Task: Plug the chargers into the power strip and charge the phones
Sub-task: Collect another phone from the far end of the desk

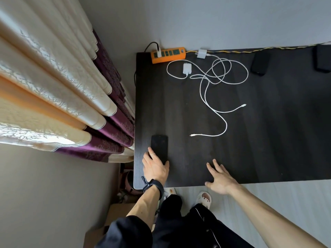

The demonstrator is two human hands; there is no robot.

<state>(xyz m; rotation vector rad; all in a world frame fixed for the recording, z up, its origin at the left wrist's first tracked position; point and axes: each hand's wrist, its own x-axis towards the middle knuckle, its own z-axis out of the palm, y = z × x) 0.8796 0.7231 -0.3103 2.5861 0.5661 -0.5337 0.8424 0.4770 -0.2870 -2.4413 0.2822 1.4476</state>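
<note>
1. A black phone (159,145) is being gripped at its near end by the left hand (155,167). The thumb is curled round one edge and the fingers round the other, with the phone lying on the table (268,140).
2. The right hand (222,180) is being held open off to the right of that grip, fingers spread, nothing in it. Can't tell if it's actually touching the tabletop.
3. A cable tip (192,135) is being left just ahead and right of the gripped phone. The second tip (243,105) is further out the same way.
4. The orange strip (168,54) is being kept well beyond the grip at the far edge, with a white plug (158,51) seated in it.
5. A brick (187,68) is lying just this side of the strip, and a second brick (202,53) by its right end. Neither is in a socket.
6. A spare phone (259,63) and a last phone (323,59) are lying way off to the far right.
</note>
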